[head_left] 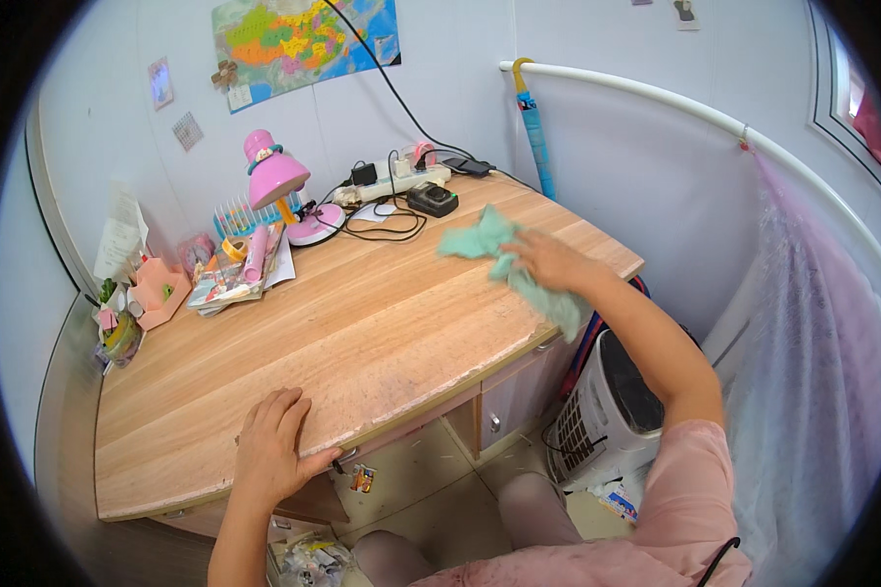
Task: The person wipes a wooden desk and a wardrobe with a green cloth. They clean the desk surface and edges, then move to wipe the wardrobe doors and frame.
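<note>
While right fingers grip a green cloth (slanting lengthwise, far left to near right), left fingers lie loose.

Pink top — short right sleeve; greyish legwear — thin black cord.

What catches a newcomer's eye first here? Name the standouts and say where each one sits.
Probably the colourful map high on the back wall, and the bright pink desk lamp below it at the far side of the wooden desk. Next would come the mint-green cloth under the right hand, toward the desk's right end, while the left hand rests at the front edge.
</note>
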